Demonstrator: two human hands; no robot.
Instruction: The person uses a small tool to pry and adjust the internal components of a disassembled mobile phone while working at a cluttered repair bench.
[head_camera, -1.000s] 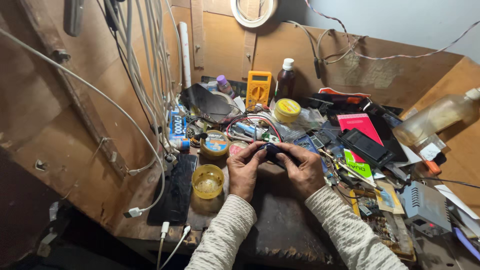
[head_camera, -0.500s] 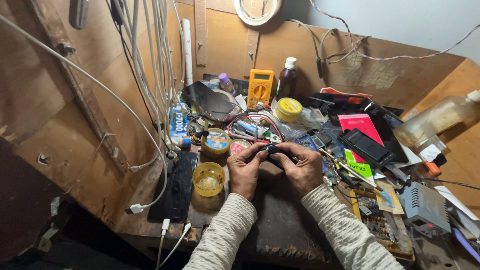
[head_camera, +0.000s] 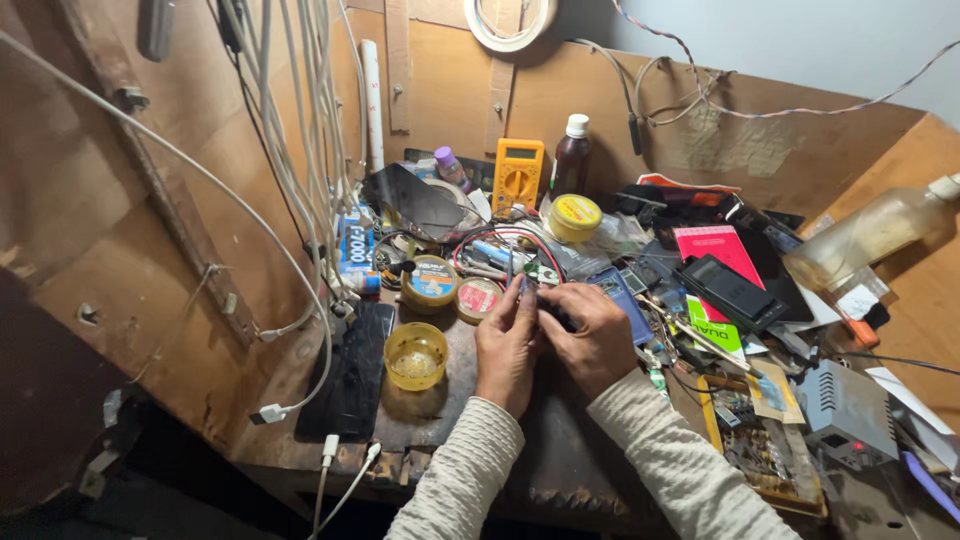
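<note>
Grip: our left hand (head_camera: 507, 345) and right hand (head_camera: 592, 335) pinch a small dark part (head_camera: 556, 316) together | where: above the bench (head_camera: 560, 450), near the yellow cup (head_camera: 416, 355) | change: hands barely shifted, so we're mid-fiddle

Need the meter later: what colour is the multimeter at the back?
Yellow-orange multimeter, clearest in the head view.

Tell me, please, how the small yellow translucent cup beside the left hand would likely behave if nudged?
The yellow cup looks like thin plastic, so probably light and easily slid. It is low and wide, so it seems unlikely to tip. It sits close to the dark phone, which might stop it sliding that way.
</note>
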